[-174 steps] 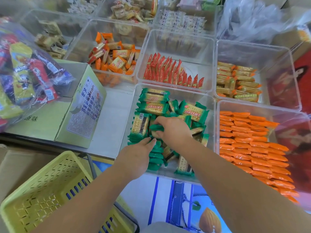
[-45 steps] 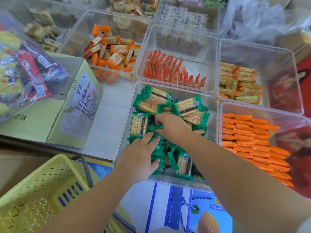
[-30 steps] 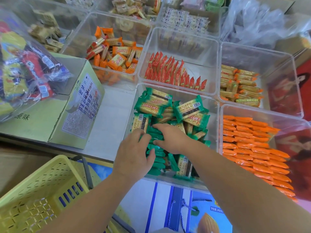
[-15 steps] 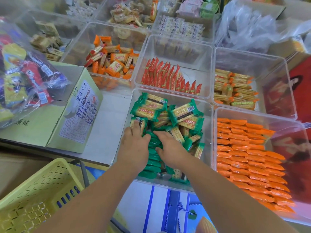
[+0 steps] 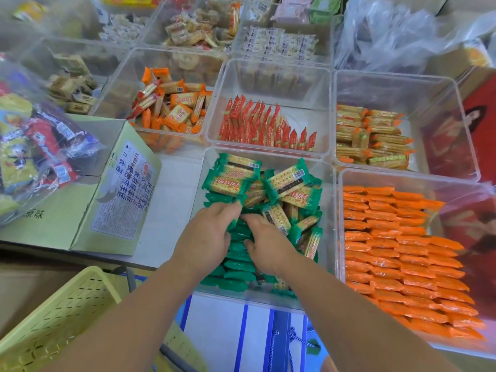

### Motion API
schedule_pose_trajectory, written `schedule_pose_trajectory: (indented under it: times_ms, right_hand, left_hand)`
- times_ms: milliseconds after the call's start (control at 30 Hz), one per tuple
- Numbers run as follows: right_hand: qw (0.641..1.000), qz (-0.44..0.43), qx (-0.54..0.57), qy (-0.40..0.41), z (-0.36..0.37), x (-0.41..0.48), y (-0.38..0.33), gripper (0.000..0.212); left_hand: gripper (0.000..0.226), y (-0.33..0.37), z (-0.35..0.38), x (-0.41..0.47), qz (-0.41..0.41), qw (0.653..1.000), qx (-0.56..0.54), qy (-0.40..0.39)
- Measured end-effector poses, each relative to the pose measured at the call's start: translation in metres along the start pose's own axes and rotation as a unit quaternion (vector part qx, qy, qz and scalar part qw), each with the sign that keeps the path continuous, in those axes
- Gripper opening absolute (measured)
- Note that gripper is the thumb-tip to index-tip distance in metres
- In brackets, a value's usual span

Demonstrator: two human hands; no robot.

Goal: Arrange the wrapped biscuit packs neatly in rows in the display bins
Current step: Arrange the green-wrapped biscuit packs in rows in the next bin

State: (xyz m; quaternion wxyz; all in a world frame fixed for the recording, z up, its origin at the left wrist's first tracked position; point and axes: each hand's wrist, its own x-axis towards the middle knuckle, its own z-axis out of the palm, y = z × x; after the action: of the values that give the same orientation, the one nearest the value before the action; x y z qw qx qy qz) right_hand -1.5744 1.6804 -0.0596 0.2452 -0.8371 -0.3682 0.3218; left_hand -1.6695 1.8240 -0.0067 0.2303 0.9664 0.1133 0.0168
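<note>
Left grip [image 5: 206, 234], right grip [image 5: 265, 245] clamped on green packs [image 5: 239, 264]; carton [image 5: 67, 218] reads 原味

Left hand [image 5: 206, 234] beside right hand [image 5: 268, 245]

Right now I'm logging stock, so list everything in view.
clear bins: several, clear, side by side
green packs: many, green, near centre bin, part row, part heap
orange packs: many, orange, near right bin, rows
red packs: one row, red, middle bin
tan packs: stacked, tan, far right bin
mixed orange packs: heap, orange, left bin
cardboard box: one, pale green, left
snack bag: one, clear, on box
basket: one, yellow, bottom left
left hand: fingers curled over green packs
right hand: beside it, grip unclear
</note>
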Motion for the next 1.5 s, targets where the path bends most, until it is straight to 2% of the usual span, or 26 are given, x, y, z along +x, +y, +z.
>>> schedule_pose_trajectory:
  times_ms: [67, 167, 400, 500, 600, 667, 767, 833, 933, 1067, 1233, 1400, 1500]
  right_hand:
    - [1.0, -0.003, -0.002, 0.004, 0.0, 0.0, 0.001, 0.057]
    - [1.0, -0.004, -0.006, 0.005, 0.0, -0.001, 0.001, 0.062]
    - [1.0, -0.01, 0.001, 0.011, 0.001, -0.003, 0.004, 0.062]
    - [1.0, -0.001, -0.001, 0.027, 0.002, -0.006, 0.006, 0.061]
    - [0.999, -0.001, 0.016, 0.034, 0.001, -0.005, 0.005, 0.058]
    - [0.998, 0.018, 0.043, 0.045, -0.001, -0.006, 0.005, 0.056]
    - [0.996, 0.032, 0.069, 0.042, -0.004, -0.007, 0.009, 0.057]
    - [0.996, 0.029, 0.073, 0.037, -0.006, -0.008, 0.011, 0.06]
    - [0.996, 0.026, 0.078, 0.04, -0.007, -0.01, 0.013, 0.059]
    - [0.995, 0.023, 0.082, 0.048, -0.007, -0.013, 0.014, 0.055]
    - [0.995, 0.027, 0.086, 0.045, -0.008, -0.014, 0.015, 0.051]
    - [0.995, 0.031, 0.086, 0.045, -0.006, -0.014, 0.014, 0.051]
    - [0.996, 0.033, 0.078, 0.041, -0.005, -0.013, 0.014, 0.051]
  left_hand:
    - [0.057, 0.001, -0.006, 0.008, 0.004, 1.0, -0.003, 0.02]
    - [0.036, 0.003, -0.013, 0.027, 0.0, 1.0, 0.018, 0.013]
    - [0.017, 0.0, -0.011, 0.056, 0.007, 0.984, 0.143, -0.106]
    - [0.024, 0.003, -0.006, 0.063, 0.022, 0.969, 0.201, -0.142]
    - [0.046, 0.008, 0.002, 0.065, 0.061, 0.964, 0.22, -0.136]
    - [0.046, 0.012, 0.007, 0.062, 0.059, 0.971, 0.194, -0.123]
    - [0.022, 0.008, 0.012, 0.054, 0.057, 0.983, 0.146, -0.091]
    - [0.018, 0.003, 0.015, 0.05, 0.066, 0.989, 0.114, -0.064]
    - [0.023, -0.001, 0.016, 0.049, 0.058, 0.995, 0.081, -0.032]
    - [0.038, -0.014, 0.011, 0.05, -0.03, 0.999, -0.027, -0.007]
    - [0.032, -0.028, 0.008, 0.052, -0.035, 0.998, -0.023, -0.048]
    - [0.024, -0.028, 0.009, 0.055, -0.037, 0.997, -0.043, -0.044]
    - [0.024, -0.024, 0.009, 0.055, 0.001, 0.998, 0.014, -0.06]
